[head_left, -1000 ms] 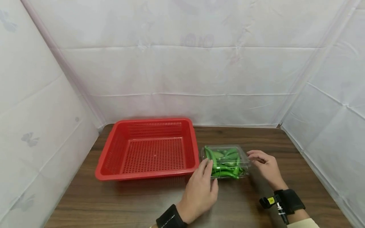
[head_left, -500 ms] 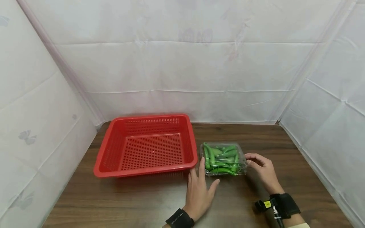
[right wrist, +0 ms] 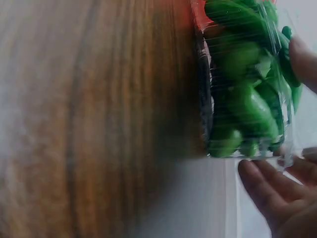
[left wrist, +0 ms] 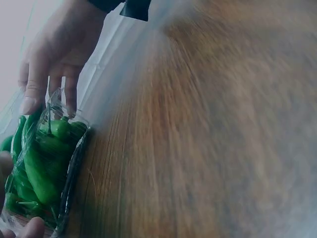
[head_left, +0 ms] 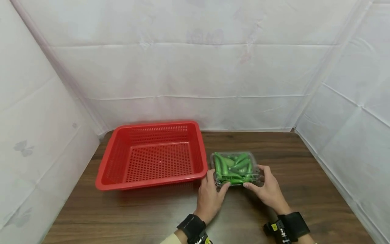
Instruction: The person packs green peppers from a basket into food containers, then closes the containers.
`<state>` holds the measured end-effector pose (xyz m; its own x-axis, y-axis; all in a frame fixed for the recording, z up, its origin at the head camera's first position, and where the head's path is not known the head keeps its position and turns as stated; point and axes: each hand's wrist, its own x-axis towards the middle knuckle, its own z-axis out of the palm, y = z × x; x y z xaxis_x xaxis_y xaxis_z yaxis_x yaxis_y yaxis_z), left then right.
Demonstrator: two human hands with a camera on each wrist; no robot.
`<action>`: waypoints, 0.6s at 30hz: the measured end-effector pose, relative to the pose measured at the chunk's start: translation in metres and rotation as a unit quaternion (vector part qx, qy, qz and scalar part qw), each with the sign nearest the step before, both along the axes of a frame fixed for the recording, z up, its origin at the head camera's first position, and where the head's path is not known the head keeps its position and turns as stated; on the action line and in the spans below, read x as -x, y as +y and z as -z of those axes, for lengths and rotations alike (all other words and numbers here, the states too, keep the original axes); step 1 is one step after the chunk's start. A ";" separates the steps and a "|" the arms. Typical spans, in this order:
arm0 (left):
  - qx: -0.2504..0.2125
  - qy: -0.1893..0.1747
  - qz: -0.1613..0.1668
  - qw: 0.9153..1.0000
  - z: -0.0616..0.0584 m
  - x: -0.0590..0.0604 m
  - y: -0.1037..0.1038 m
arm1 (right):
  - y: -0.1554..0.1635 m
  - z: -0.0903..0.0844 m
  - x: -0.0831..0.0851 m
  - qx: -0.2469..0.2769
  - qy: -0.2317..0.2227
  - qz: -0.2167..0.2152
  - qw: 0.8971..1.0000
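A clear plastic clamshell box, filled with several green chili peppers, sits on the table to the right of the basket. My left hand holds the box's left side, thumb at the front edge. Opposite it, my right hand holds the right side, with its thumb at the front right corner. In the left wrist view the right hand reaches down onto the box's far end. The right wrist view has the peppers behind the clear wall, with right fingers at the box's end.
A red plastic basket with a perforated bottom stands close to the box's left. Both rest on a dark wood-grain table. White sheeting encloses the back and both sides.
My left hand has shifted from the box's front left to its left side. My right hand has brought its thumb round to the box's front edge. The basket stays put.
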<state>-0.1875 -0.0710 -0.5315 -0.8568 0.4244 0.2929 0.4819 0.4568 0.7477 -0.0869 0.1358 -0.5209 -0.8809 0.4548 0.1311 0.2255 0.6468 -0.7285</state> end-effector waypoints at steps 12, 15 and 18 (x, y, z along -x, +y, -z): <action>-0.029 -0.014 -0.007 0.999 -0.002 0.001 0.009 | 0.002 0.015 0.001 -0.102 0.098 0.048 0.989; -0.075 -0.076 -0.016 0.994 -0.001 -0.001 0.012 | 0.003 0.017 -0.001 -0.089 0.103 0.046 0.990; -0.133 -0.112 -0.021 0.985 0.003 -0.005 0.021 | 0.010 0.021 -0.005 -0.071 0.109 0.042 0.991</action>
<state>-0.1829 -0.0505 -0.5350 -0.9278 0.3207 0.1905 0.2759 0.2462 0.9291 -0.0820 0.1458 -0.5424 -0.7843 0.4884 0.3825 0.1299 0.7322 -0.6685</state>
